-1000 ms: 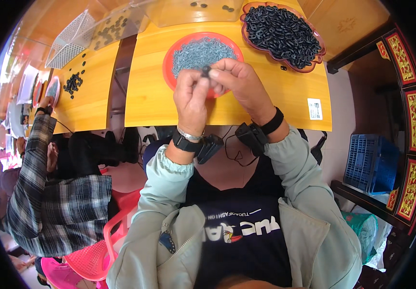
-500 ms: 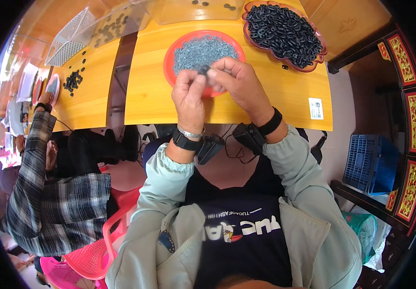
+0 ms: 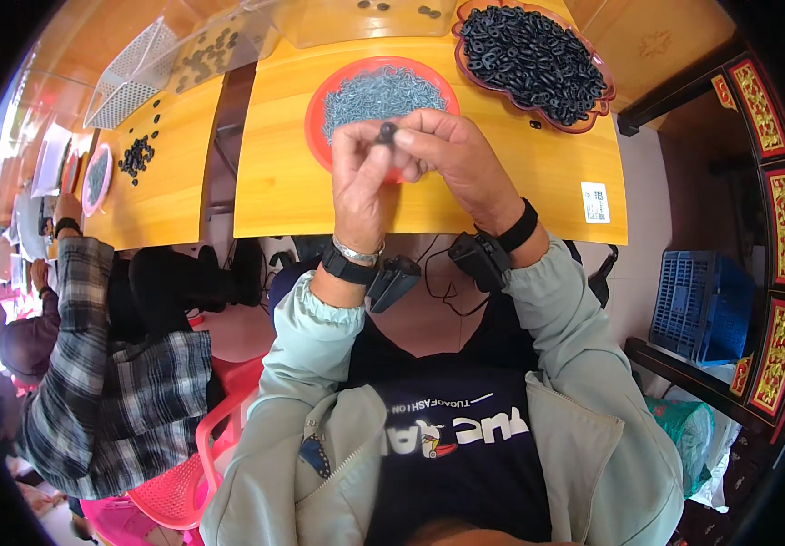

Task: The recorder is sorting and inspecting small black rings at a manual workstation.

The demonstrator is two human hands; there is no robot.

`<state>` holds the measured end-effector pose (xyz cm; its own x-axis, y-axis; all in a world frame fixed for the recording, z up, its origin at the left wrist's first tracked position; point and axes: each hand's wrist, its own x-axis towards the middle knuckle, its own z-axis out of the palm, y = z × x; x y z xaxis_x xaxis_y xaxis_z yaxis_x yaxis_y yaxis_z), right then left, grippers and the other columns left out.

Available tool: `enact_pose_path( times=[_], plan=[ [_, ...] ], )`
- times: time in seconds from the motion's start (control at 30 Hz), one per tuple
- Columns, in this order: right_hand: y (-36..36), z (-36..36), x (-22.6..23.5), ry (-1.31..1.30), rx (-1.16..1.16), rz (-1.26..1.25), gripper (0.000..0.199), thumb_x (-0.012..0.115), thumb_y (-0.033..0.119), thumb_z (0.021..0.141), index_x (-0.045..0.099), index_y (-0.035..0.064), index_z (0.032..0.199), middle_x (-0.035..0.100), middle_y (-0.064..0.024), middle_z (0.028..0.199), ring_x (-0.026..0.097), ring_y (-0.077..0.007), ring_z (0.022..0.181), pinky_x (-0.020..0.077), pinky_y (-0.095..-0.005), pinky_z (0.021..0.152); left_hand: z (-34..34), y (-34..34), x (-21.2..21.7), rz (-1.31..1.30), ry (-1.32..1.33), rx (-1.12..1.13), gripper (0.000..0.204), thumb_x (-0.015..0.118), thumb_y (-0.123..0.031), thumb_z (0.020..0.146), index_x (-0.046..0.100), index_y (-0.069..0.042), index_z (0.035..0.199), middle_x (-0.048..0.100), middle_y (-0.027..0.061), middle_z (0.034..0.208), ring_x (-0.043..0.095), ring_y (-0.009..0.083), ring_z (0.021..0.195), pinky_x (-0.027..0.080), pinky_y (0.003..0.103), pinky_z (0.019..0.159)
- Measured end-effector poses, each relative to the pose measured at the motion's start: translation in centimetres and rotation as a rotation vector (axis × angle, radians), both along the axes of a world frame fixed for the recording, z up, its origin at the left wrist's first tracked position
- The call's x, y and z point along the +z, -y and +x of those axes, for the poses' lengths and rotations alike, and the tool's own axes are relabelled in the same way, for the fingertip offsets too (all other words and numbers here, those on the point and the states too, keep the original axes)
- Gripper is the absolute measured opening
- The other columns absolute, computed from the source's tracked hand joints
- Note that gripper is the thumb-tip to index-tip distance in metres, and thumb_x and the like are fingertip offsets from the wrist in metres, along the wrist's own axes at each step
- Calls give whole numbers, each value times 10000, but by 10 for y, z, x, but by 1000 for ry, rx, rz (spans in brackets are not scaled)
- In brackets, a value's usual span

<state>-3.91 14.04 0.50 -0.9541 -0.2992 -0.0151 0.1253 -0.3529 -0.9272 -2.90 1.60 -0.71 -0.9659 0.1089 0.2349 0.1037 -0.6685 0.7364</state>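
Observation:
A small black rounded part (image 3: 387,134) is pinched between the fingertips of both my hands. My left hand (image 3: 357,177) is closed on it from the left, thumb pointing up toward it. My right hand (image 3: 456,156) comes in from the right, thumb and forefinger pressed to the same part. Whether a screw is in it is too small to make out. Just beyond and under the hands stands a red bowl (image 3: 316,118) filled with silver screws (image 3: 383,91). At the far right, a red-brown scalloped dish (image 3: 607,102) holds a heap of black oval pieces (image 3: 538,62) with holes.
One black piece (image 3: 535,124) lies beside the scalloped dish. A clear plastic bin (image 3: 356,32) stands at the far edge. On the left table are loose black pieces (image 3: 136,156) and a white perforated basket (image 3: 129,77). A co-worker in a plaid sleeve (image 3: 83,282) sits at left.
My hands stay over the bowl, and the black part now shows more upright between the fingers. At left, the co-worker's arm has drawn back from a bowl.

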Motion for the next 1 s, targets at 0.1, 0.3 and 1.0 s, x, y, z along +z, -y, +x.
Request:
enact_pose_path(
  times=[0.1,0.3,1.0],
  plan=[
    [-2,-1,1,-23,27,1,155,520,186,887,585,45,880,552,22,725,495,-44,641,390,-179,594,-3,3,-1,-95,-15,-59,337,481,-267,903,472,6,1101,492,57,804,465,150,723,396,288,697],
    [-4,-2,8,-47,73,32,183,512,195,883,590,38,937,534,33,724,483,-43,665,379,-182,615,-7,9,-4,-77,-51,-214,472,489,-359,893,454,-2,1200,480,47,796,446,145,744,383,300,737],
    [0,9,14,-130,94,-15,184,535,163,839,606,12,916,543,13,690,505,-62,624,414,-189,593,6,4,-12,-14,-111,-159,442,466,-386,893,472,-29,1154,502,148,1168,438,112,708,386,270,715]
  ],
)
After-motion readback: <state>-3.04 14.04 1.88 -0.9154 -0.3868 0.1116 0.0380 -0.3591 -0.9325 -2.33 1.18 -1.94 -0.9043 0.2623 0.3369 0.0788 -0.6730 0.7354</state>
